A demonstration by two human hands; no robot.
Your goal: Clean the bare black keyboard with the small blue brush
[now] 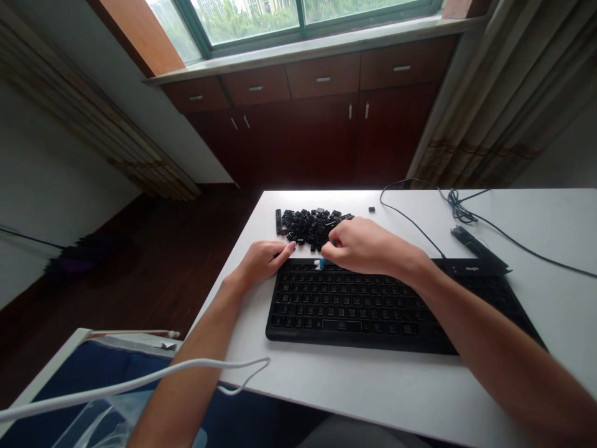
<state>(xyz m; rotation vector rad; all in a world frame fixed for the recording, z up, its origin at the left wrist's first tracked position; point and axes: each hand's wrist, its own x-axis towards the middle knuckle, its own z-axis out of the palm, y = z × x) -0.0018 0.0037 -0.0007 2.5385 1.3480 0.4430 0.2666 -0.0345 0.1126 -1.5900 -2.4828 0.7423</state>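
Note:
A black keyboard [345, 298] lies on the white table, its keycaps off and the square key sockets showing. My left hand [263, 260] grips its back left corner, with the fingers curled and the thumb along the edge. In my right hand [359, 246] is a small brush [319, 264] with a blue body and white bristles. The bristles are at the keyboard's back row, toward the left. The brush's upper part is hidden by my fingers. Just behind both hands sits a heap of loose black keycaps [305, 225].
A single keycap [372, 210] lies apart from the heap. The black cable [410, 218] runs to a coil at the back right. A long black strip [480, 249] lies behind the keyboard's right part. A white cord [140, 379] crosses the lower left, near a blue chair.

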